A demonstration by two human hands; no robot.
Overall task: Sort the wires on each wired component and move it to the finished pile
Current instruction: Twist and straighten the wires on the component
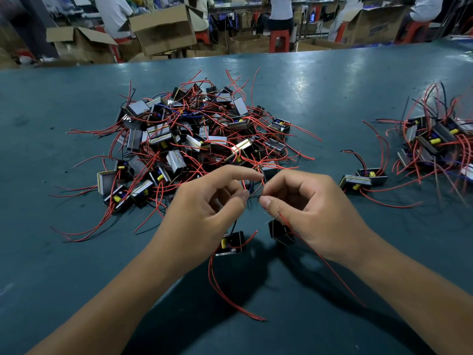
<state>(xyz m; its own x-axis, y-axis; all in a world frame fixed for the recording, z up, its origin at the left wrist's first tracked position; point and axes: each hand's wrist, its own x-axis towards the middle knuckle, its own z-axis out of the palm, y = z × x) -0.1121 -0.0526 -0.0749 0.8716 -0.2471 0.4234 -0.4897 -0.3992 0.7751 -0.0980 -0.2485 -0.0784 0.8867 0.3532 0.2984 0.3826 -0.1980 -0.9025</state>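
While both hands work above the green table, the big unsorted pile of wired components sits at about 11 o'clock from them, a tangle of small black-and-silver blocks with red, black and a few blue leads splayed outward. Left hand: fingers curled, thumb and forefinger pinching thin wires at their tips; a black lead runs down from this pinch to the left component, which shows a yellow part and hangs or sits just below the hand at 6 o'clock; contact with the table cannot be told. Its red wires loop down toward the near edge. Right hand: fingers curled, thumb and forefinger pinching wires close to the left fingertips, nearly touching them. Right component is tucked under the right thumb base, with a long red lead trailing to 5 o'clock. Two components lie at 2 o'clock, near the hands. Finished pile lies at 3 o'clock by the table's right edge, well apart from the hands.
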